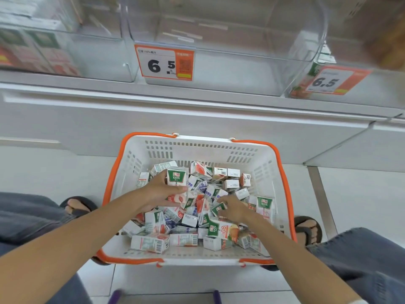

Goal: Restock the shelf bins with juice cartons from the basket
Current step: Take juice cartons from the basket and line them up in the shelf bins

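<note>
Looking down into basket [269,170]: white plastic, orange rim + handles, on tiled floor [361,194] just below the shelf [197,102]. Inside is a loose heap of juice cartons [184,239], mostly lying flat at all angles, white/green/red print.

Left hand [158,191]: grip closed round upright carton [178,179], green top w/ "100%" facing cam. Thumb lies across its front low down, fingers go behind. Sits at far-left of heap. Can't tell if its base is clear of the pile or touching it.

Right hand [233,208]: grip curled on tilted carton [219,209] w/ green corner, mid-right of heap. Fingertips over the top, thumb on near side. That one is in among its neighbours, touching them.

Shelf bins are clear plastic, side by side on shelf above basket:
- left bin [98,58]: standing cartons [37,51] at its left end, blurred
- middle bin [241,73]: orange-framed price tag [164,63] reading 6.5 on front, left side
- right bin [341,47]: single carton [315,69] standing behind second tag [328,81], also 6.5

Blurred brown shape top-right, can't ID.

Feet in dark sandals either side of basket: left foot [75,207], right foot [310,230]. Blue jeans [28,216] on both legs. Two purple bits at bottom edge, can't tell what.
</note>
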A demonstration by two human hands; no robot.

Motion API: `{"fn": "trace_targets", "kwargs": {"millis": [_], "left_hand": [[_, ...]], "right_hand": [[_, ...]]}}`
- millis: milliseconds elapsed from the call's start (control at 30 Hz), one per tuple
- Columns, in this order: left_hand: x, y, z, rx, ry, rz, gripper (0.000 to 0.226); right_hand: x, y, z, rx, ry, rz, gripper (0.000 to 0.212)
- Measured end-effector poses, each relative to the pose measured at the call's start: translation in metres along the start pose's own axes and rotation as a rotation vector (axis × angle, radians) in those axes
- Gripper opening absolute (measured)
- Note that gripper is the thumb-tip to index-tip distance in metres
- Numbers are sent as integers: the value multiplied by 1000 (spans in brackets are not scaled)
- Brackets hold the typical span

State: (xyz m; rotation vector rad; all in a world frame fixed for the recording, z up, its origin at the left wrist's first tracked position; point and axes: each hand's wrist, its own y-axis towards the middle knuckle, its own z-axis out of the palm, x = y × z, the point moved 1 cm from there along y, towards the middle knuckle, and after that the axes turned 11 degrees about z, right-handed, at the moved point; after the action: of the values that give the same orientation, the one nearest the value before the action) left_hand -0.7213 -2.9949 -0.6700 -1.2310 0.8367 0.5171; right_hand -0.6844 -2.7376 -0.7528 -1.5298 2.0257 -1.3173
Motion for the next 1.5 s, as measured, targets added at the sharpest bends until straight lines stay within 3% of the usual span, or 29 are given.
{"fn": "trace_targets", "kwargs": {"millis": [100, 200, 400, 633, 933, 1267, 1367, 1500], "left_hand": [[-6, -3, -1, -36, 20, 44, 56], [-22, -5, -3, -91, 9, 115, 52], [-92, -29, -13, -80, 47, 358, 50], [-170, -78, -14, -129, 112, 570, 49], [-267, -59, 81, -105, 171, 749, 46], [-324, 11, 148, -110, 239, 860, 34], [-330, 33, 148, -183, 215, 848, 36], [-331, 55, 142, -228, 249, 843, 40]], "right_hand": [[20, -8, -31, -192, 247, -81, 39], [60, -33, -82, -223, 466, -248, 41], [141, -109, -142, -138, 592, -543, 33], [189, -176, -192, -292, 493, -668, 32], [122, -221, -287, -610, 581, -660, 28], [8, -167, -408, -1122, 772, -616, 38], [10, -134, -437, -1115, 768, -578, 42], [32, -94, -461, -944, 708, -617, 42]]}}
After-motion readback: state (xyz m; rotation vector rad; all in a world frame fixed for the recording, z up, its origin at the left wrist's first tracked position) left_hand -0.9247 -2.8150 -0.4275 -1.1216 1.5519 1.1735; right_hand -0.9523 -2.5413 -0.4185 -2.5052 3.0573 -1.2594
